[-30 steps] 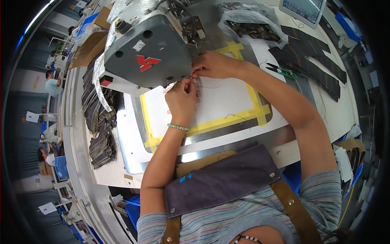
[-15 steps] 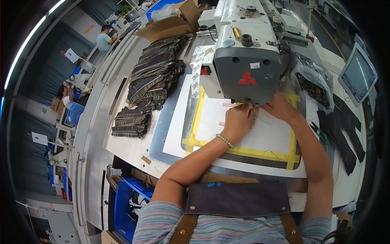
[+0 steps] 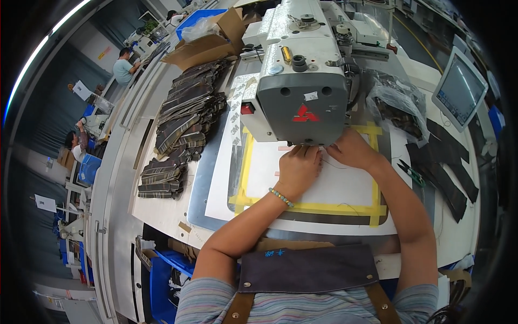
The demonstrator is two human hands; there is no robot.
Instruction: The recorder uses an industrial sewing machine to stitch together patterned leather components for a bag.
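Both hands meet beneath the grey head of a large white sewing machine (image 3: 302, 100). My left hand (image 3: 300, 168), with a beaded bracelet (image 3: 281, 197) at its wrist, has its fingers curled closed below the head. From the right, my right hand (image 3: 353, 152) brings thumb and finger together beside it in a pinch. A thin dark thread (image 3: 335, 166) trails from near the fingertips. Whatever the fingers grip is too small or hidden to make out. Under the hands lies a white sheet (image 3: 324, 186) bordered by yellow tape (image 3: 313, 207), with small pink strips (image 3: 284, 148) on it.
Striped dark fabric pieces (image 3: 186, 119) are stacked at left, near an open cardboard box (image 3: 216, 40). On the right are a clear plastic bag (image 3: 399, 102), green-handled snippers (image 3: 413, 174), dark fabric strips (image 3: 440, 178) and a screen (image 3: 461, 89). A blue bin (image 3: 162, 286) sits below the table edge.
The whole view has shifted, so the machine and table appear farther left. Both hands stay under the machine head, with only slight finger movement.
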